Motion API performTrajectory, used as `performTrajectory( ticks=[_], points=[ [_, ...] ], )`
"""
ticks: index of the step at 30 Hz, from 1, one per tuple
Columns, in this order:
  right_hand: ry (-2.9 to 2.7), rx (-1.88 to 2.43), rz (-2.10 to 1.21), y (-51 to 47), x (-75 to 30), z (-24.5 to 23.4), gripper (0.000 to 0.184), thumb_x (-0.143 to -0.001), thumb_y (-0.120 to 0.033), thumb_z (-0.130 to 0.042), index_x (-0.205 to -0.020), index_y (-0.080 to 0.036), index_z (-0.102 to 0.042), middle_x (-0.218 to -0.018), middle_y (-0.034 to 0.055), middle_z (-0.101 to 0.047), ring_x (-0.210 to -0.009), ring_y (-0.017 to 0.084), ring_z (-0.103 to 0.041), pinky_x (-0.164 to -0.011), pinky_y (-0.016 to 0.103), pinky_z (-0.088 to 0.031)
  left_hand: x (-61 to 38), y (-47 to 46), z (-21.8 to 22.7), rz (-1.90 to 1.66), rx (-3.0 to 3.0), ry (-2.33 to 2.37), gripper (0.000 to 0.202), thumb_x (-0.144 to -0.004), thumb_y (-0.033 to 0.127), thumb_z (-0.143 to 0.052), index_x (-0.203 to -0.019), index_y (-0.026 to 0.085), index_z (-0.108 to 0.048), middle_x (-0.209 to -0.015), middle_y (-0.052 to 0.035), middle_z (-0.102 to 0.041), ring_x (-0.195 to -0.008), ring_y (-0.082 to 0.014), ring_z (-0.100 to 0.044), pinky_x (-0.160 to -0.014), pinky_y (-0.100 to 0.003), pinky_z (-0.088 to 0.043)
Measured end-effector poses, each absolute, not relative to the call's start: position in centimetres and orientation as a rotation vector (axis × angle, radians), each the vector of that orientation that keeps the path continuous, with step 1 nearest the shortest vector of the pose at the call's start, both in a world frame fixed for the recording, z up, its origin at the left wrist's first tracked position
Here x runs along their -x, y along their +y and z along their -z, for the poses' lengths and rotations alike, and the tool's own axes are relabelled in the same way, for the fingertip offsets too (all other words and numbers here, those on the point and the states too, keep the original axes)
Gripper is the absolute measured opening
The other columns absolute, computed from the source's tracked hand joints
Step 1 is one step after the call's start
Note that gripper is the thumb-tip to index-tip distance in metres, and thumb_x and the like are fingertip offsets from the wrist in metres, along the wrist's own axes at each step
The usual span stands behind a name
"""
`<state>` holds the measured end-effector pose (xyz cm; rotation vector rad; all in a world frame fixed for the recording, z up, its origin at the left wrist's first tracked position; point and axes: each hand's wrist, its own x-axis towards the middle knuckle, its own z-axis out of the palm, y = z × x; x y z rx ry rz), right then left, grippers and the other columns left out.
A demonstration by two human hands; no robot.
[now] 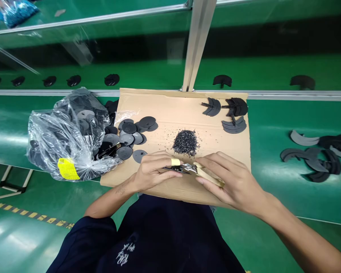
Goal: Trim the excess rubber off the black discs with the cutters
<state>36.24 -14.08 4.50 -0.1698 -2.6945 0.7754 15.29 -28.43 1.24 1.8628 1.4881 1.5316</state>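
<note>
My left hand (153, 170) pinches a thin dark plastic piece (176, 169) flat above the near edge of a cardboard sheet (170, 110); a yellowish tape wraps one fingertip. My right hand (230, 178) is closed round small cutters with pale handles (207, 175), their metal jaws (189, 167) touching the piece. Just beyond the hands lies a small heap of black trimmings (185, 142). Several round black discs (133, 134) are spread on the cardboard's left part. Cut fan-shaped halves (229, 113) lie at its far right corner.
A clear plastic bag (68, 136) full of dark discs with a yellow label rests left of the cardboard. Curved black pieces (321, 151) lie on the green bench at right. A green belt (147, 72) behind carries black parts. An aluminium post (196, 41) rises behind the cardboard.
</note>
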Motion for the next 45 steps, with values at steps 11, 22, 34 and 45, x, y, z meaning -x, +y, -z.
performTrajectory(
  ticks=[11, 22, 34, 45],
  points=[
    [-2.7, 0.113, -0.671, -14.0, -36.0, -4.9, 0.024, -0.107, -0.03, -0.052, -0.124, -0.017, -0.062, -0.093, 0.0084, -0.072, -0.081, 0.02, -0.069, -0.072, 0.032, -0.057, -15.3, -28.6, -0.8, -1.567, -1.814, 1.503, 0.021, -0.088, 0.03, -0.08, -0.099, 0.013, -0.074, -0.078, -0.0059, -0.075, -0.073, -0.0157, -0.071, -0.066, -0.026, -0.059],
    [-2.885, 0.28, -0.33, -12.6, -35.2, -4.0, 0.029, -0.107, -0.038, -0.046, -0.109, -0.015, -0.065, -0.095, 0.0112, -0.071, -0.084, 0.025, -0.064, -0.071, 0.037, -0.049, -14.0, -26.8, 0.0, -0.995, -2.482, 1.9, 0.009, -0.099, 0.024, -0.065, -0.103, 0.018, -0.069, -0.088, -0.0044, -0.075, -0.082, -0.0173, -0.063, -0.075, -0.032, -0.047],
    [-2.731, 0.446, -0.694, -11.6, -34.6, -2.7, 0.023, -0.097, -0.031, -0.063, -0.115, -0.018, -0.058, -0.103, 0.0104, -0.069, -0.086, 0.024, -0.063, -0.071, 0.034, -0.049, -14.1, -27.2, 1.1, -1.495, -1.606, 1.691, 0.019, -0.094, 0.032, -0.073, -0.099, 0.015, -0.066, -0.097, -0.008, -0.075, -0.09, -0.0169, -0.073, -0.078, -0.026, -0.061],
    [-2.538, 0.031, -0.777, -13.6, -34.4, -4.6, 0.02, -0.099, -0.013, -0.051, -0.117, -0.018, -0.056, -0.096, 0.0089, -0.07, -0.084, 0.021, -0.064, -0.071, 0.034, -0.051, -14.6, -27.4, 0.7, -1.419, -1.935, 1.605, 0.034, -0.096, 0.004, -0.051, -0.123, 0.017, -0.068, -0.109, -0.011, -0.069, -0.102, -0.0173, -0.068, -0.086, -0.029, -0.06]
  ],
)
